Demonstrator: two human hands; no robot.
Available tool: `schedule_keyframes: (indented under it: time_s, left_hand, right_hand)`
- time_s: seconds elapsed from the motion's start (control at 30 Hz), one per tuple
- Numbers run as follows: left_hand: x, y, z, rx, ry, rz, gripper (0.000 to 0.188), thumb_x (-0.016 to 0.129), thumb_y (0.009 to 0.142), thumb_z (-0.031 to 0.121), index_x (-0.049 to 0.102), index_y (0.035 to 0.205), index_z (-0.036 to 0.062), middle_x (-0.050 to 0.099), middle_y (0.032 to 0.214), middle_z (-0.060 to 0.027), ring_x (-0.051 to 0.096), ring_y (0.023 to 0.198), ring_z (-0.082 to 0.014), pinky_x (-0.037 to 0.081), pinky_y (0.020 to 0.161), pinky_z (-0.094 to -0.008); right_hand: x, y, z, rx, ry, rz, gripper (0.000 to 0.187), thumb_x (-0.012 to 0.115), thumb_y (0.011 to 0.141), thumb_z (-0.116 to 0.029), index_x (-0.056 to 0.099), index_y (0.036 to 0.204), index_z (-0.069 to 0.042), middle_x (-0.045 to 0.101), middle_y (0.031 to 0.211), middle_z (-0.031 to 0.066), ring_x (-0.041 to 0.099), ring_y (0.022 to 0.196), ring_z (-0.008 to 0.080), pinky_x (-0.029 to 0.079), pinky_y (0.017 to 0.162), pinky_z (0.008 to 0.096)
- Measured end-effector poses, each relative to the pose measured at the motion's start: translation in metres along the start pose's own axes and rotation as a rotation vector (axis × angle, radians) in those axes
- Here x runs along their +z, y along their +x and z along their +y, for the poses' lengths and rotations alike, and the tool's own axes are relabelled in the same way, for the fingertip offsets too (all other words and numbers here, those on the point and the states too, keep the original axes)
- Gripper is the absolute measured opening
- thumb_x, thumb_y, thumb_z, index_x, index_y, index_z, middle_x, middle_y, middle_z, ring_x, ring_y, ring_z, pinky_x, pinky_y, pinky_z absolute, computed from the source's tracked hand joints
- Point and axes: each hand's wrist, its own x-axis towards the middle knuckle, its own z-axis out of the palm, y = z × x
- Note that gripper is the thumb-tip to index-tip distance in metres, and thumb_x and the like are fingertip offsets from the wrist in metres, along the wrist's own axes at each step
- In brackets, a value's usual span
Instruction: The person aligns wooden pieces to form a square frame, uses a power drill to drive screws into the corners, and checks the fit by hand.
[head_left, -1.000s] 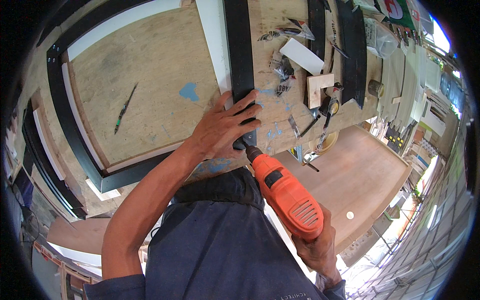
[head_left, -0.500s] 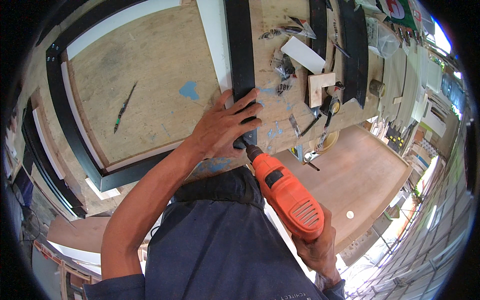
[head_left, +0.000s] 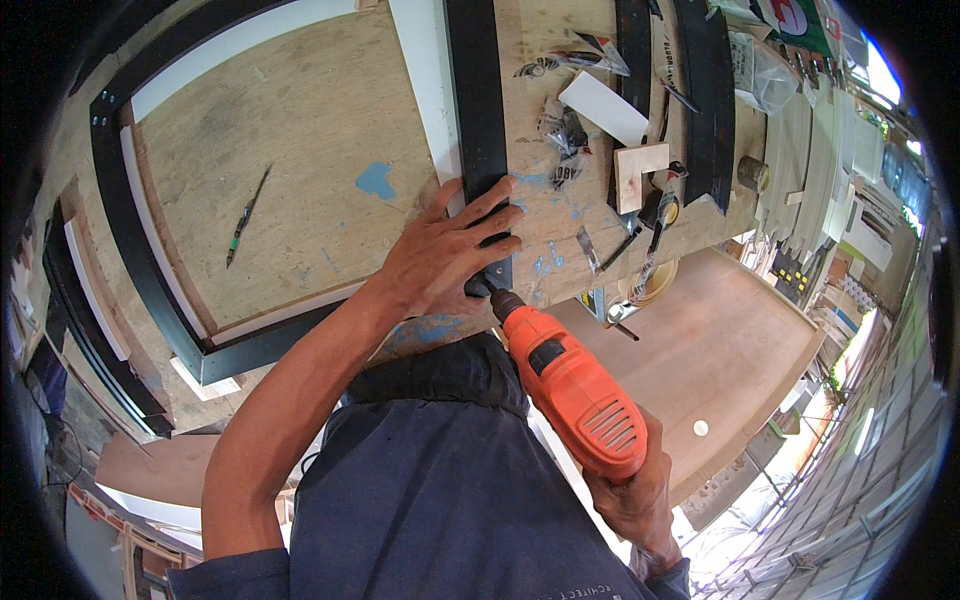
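My right hand [head_left: 637, 495] is wrapped round the handle of an orange power drill [head_left: 572, 388]. The drill's nose points up and left at the near right corner of a black frame [head_left: 477, 95] lying on the plywood bench. Its tip meets the frame beside my left hand [head_left: 430, 250]. That hand holds the frame's right bar down near this corner, fingers spread across the top and the thumb side mostly hidden below. A small screw head seems to show in the bar next to the drill's tip. White strips line the frame's inner side.
A pencil-like marker [head_left: 243, 215] lies inside the frame. Right of it are a white offcut [head_left: 605, 107], an L-shaped wood piece [head_left: 638, 178], torn plastic wrappers [head_left: 566, 145] and more black bars [head_left: 708, 110]. Below the bench's right edge is a brown wood panel [head_left: 700, 360].
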Motion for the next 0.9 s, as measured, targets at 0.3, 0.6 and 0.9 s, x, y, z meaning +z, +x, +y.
schedule_keyframes:
  time_s: [0.3, 0.6, 0.9]
  left_hand:
    - [-0.0016, 0.0019, 0.0005, 0.003, -0.022, 0.018, 0.074, 0.093, 0.061, 0.046, 0.073, 0.127, 0.0184, 0.05, 0.158, -0.0009, 0.025, 0.16, -0.0217, 0.02, 0.128, -0.0617]
    - [0.0004, 0.0008, 0.0006, -0.002, -0.016, 0.016, 0.073, 0.093, 0.061, 0.046, 0.074, 0.126, 0.0185, 0.051, 0.158, -0.0008, 0.025, 0.16, -0.0212, 0.02, 0.127, -0.0613]
    - [-0.0015, 0.0013, 0.0008, 0.003, -0.005, 0.01, 0.074, 0.093, 0.061, 0.047, 0.074, 0.127, 0.0185, 0.051, 0.157, -0.0011, 0.025, 0.16, -0.0217, 0.02, 0.127, -0.0609]
  right_hand:
    - [-0.0008, 0.0, -0.0017, 0.021, -0.008, -0.006, 0.067, 0.082, 0.088, -0.007, 0.04, 0.141, 0.001, 0.075, 0.109, 0.0245, 0.077, 0.099, 0.0409, 0.061, 0.081, 0.0447]
    - [-0.0007, 0.0001, -0.0008, 0.011, -0.01, -0.008, 0.069, 0.082, 0.088, -0.006, 0.04, 0.141, 0.001, 0.075, 0.109, 0.0246, 0.077, 0.099, 0.0401, 0.061, 0.082, 0.0442]
    - [-0.0006, -0.0007, -0.0012, 0.02, 0.006, -0.005, 0.069, 0.082, 0.088, -0.005, 0.04, 0.142, 0.001, 0.075, 0.11, 0.0248, 0.077, 0.099, 0.0402, 0.061, 0.082, 0.0445]
